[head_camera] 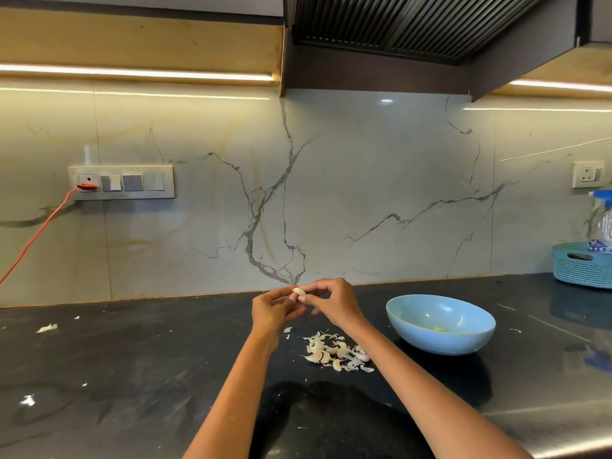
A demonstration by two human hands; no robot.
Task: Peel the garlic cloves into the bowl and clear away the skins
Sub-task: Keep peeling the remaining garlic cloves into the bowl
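Far to my left on the wall, a switch panel [121,182] has a red plug [87,186] in its first socket, and an orange-red cable [36,234] runs down from it and out of view. Below, on the black worktop [132,376], I see a few stray scraps of garlic skin [47,327] lying well apart from everything else.

Toward the middle, both of my hands are raised above the worktop and meet at one garlic clove [299,290]. My left hand [273,309] has its fingers curled, pinching the clove's left end. My right hand [332,301] pinches the same clove from the other side with thumb and forefinger, the remaining fingers loosely bent beneath.

Directly below the hands, on the worktop, lies a pile of garlic cloves and skins [336,352], mixed together so that I cannot tell how many cloves are unpeeled.

Just right of that pile sits a light blue bowl [440,324], upright, with a small pale piece inside near its bottom; too small for me to identify surely.

At the far right edge a teal basket [581,265] stands against the marble backsplash [331,193], holding a spray bottle [602,220], with a wall socket [587,174] above it.
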